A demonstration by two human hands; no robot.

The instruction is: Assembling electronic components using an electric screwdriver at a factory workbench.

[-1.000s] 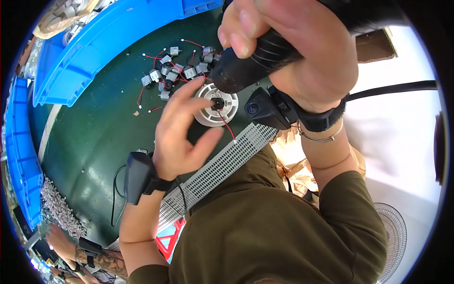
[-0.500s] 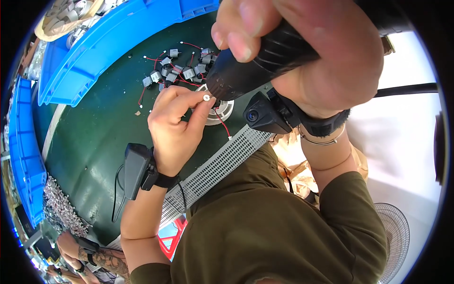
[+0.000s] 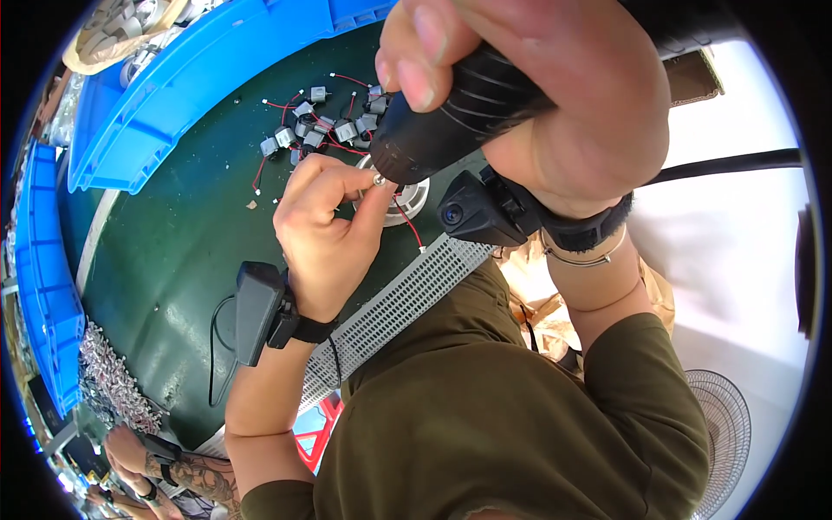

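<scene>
My right hand is wrapped round a black electric screwdriver, its nose slanting down to the left. Just under that nose, the thumb and forefinger of my left hand pinch a small pale screw. The tool's tip meets or nearly meets the screw; I cannot tell which. Behind my left fingertips lies a white round housing, partly covered by the fingers and the tool. A red wire with a small white plug runs out of it toward me.
Several small grey motors with red wires lie beyond my hands on the green work surface. Blue bins stand at the far left. A heap of small metal parts lies left. A perforated grey strip edges the table; a co-worker's arms show lower left.
My right hand and the screwdriver have shifted slightly left and down, the nose coming closer to the screw. My left hand keeps its pinch and has barely moved.
</scene>
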